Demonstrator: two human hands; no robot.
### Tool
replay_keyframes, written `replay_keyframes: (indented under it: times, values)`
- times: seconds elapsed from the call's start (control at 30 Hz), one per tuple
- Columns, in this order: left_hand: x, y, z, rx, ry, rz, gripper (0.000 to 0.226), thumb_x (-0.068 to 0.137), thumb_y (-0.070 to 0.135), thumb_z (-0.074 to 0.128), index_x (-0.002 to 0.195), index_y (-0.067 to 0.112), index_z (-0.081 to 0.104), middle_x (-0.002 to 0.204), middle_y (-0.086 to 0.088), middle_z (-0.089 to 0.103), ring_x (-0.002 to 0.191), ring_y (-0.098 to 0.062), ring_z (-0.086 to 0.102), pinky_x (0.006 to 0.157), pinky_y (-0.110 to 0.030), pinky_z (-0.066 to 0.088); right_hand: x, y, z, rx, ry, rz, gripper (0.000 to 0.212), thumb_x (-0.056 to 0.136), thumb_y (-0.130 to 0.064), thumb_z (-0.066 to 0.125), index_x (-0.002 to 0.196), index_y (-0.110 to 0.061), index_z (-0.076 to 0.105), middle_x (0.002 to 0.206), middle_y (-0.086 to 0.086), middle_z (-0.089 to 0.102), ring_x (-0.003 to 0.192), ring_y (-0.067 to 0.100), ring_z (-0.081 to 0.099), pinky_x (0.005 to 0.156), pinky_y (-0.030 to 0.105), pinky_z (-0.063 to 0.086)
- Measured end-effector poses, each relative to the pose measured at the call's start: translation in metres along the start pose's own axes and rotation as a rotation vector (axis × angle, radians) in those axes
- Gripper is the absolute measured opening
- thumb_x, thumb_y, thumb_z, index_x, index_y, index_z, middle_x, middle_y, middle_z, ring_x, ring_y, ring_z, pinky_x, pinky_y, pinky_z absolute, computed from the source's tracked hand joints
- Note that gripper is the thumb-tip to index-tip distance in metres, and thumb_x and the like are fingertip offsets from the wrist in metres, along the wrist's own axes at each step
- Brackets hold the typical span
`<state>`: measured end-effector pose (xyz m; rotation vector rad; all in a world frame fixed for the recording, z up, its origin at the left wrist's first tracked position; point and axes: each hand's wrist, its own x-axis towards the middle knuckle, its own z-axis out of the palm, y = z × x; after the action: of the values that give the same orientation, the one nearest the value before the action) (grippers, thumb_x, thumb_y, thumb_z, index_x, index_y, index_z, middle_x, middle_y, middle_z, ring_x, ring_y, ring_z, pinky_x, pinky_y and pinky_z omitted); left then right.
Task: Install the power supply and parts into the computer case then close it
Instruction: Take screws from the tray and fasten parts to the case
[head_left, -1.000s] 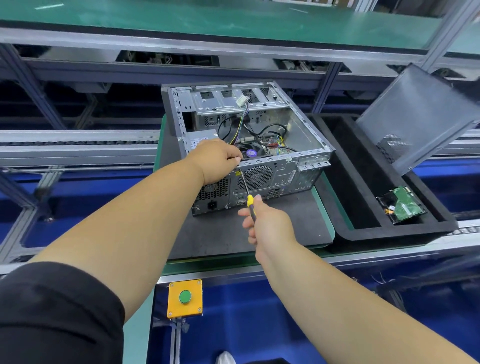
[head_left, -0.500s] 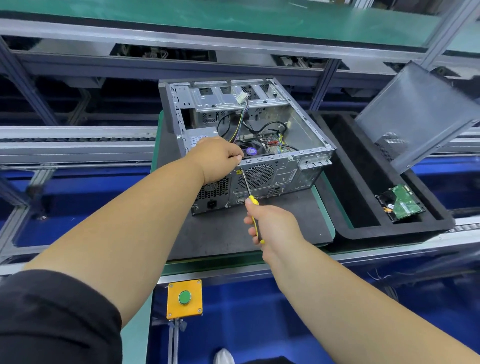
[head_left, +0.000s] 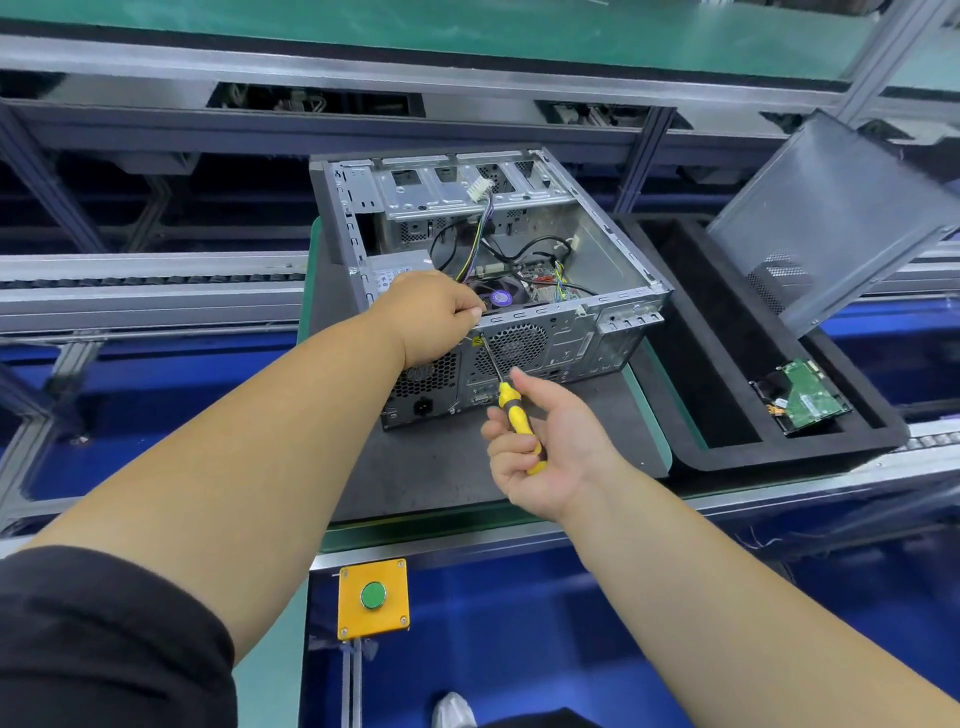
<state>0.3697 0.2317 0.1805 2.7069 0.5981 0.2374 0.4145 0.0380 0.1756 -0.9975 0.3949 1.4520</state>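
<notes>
Open grey metal computer case (head_left: 519, 270) lies beneath left hand (head_left: 434, 317), clenched on its rear edge. Right hand (head_left: 545, 447), just nearer, has rolled palm-up, grasping yellow-handled screwdriver (head_left: 511, 410): regripping mid-screw.

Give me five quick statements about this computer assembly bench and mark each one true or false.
1. The right hand holds a yellow-handled screwdriver. True.
2. The side panel is already fitted on the computer case. False: the case is open on top, and the panel leans over the black foam tray to the right.
3. The left hand rests at the case's rear top edge, near the screwdriver tip. True.
4. A hard drive lies in the black foam tray. True.
5. The button on the yellow box below the bench is red. False: it is green.
</notes>
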Motion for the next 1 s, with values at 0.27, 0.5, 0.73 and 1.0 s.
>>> replay_keyframes:
  times: [0.27,0.5,0.73,1.0]
  values:
    - [0.000,-0.001,0.001,0.002,-0.001,0.034,0.038,0.098,0.021,0.042,0.062,0.015,0.031,0.062,-0.006,0.035,0.065,-0.022,0.033,0.061,-0.031,0.026,0.011,0.010,0.004,-0.593,0.403,-0.322,0.039,0.096,-0.046,0.057,0.078,-0.012,0.063,0.064,-0.002,0.058,0.045,0.009,0.038,0.036,0.017,0.029]
    - [0.001,-0.001,0.003,0.016,0.027,0.023,0.040,0.099,0.024,0.041,0.061,0.015,0.033,0.064,-0.006,0.041,0.070,-0.025,0.039,0.063,-0.032,0.025,0.002,0.007,0.011,0.034,0.017,0.043,0.043,0.100,-0.043,0.049,0.085,-0.005,0.063,0.052,-0.002,0.047,0.031,0.006,0.032,0.028,0.015,0.023]
    - [0.000,-0.002,0.004,0.024,0.039,0.042,0.041,0.099,0.023,0.042,0.060,0.017,0.030,0.062,-0.003,0.038,0.072,-0.024,0.036,0.065,-0.031,0.020,0.005,0.019,0.014,-0.258,0.290,-0.230,0.028,0.086,-0.036,0.074,0.079,-0.012,0.063,0.064,0.000,0.054,0.044,0.008,0.044,0.036,0.017,0.035]
    - [0.000,-0.002,0.003,0.014,0.054,0.049,0.042,0.099,0.023,0.042,0.059,0.016,0.030,0.060,-0.002,0.036,0.069,-0.023,0.035,0.059,-0.032,0.019,0.005,0.013,0.013,-0.132,0.178,-0.064,0.043,0.098,-0.049,0.051,0.079,-0.011,0.060,0.050,-0.002,0.054,0.032,0.005,0.033,0.032,0.016,0.024]
